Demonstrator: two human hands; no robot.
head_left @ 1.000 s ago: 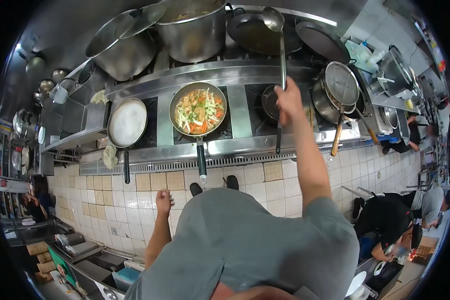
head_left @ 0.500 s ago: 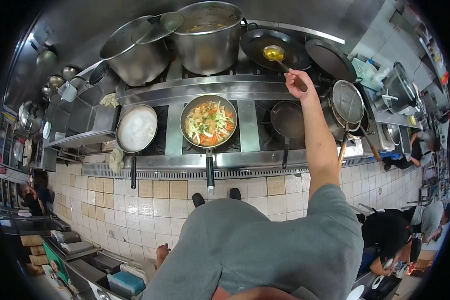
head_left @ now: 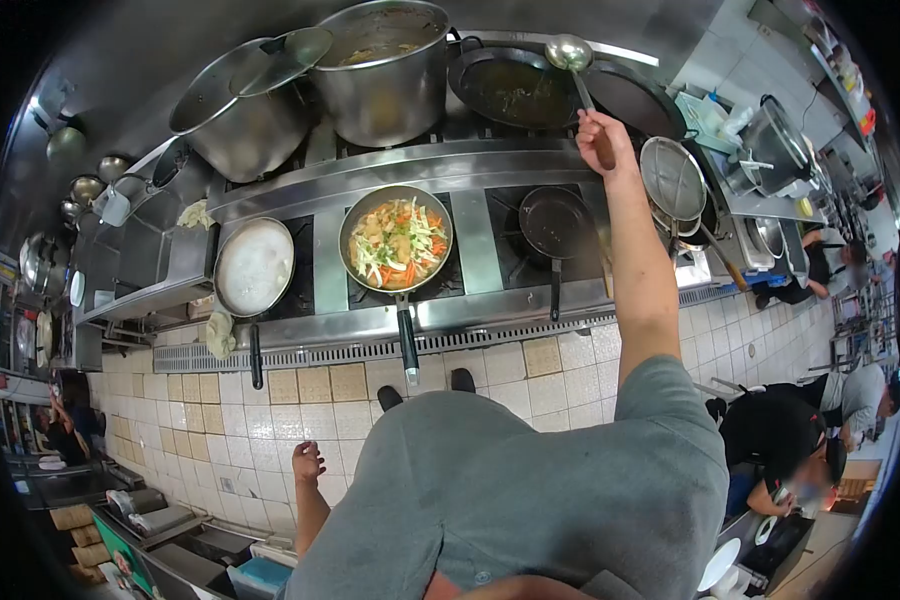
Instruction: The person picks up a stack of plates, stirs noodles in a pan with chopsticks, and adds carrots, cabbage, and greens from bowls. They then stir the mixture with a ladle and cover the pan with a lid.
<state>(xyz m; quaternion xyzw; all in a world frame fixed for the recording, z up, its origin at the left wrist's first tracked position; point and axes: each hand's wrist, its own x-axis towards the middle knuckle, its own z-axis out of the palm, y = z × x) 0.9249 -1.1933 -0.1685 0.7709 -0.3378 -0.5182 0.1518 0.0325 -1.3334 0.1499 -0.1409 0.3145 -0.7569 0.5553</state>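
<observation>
My right hand point(head_left: 605, 143) is closed around the handle of a ladle point(head_left: 568, 52), its round metal bowl raised at the back of the stove. Just below and left of that bowl is a black wok point(head_left: 520, 88) with a shiny brownish liquid in it. My left hand point(head_left: 309, 463) hangs low beside my body, fingers loosely curled and apart, with nothing visible in it. On the front burner a frying pan point(head_left: 396, 240) holds shredded cabbage, carrot and other pieces. A second pan point(head_left: 255, 267) to its left contains whitish, foamy liquid.
Two large stockpots point(head_left: 381, 85) stand at the back left, a glass lid point(head_left: 281, 62) tilted over one. A small dark skillet point(head_left: 555, 222) sits front right, beside strainers point(head_left: 673, 178). A cloth point(head_left: 220, 334) hangs at the left edge. Co-workers point(head_left: 775, 440) are at the right.
The ladle, which held yellow oil over the wok, has risen up and right, and its bowl shows bare metal. Liquid now shows in the wok. My left hand has come forward.
</observation>
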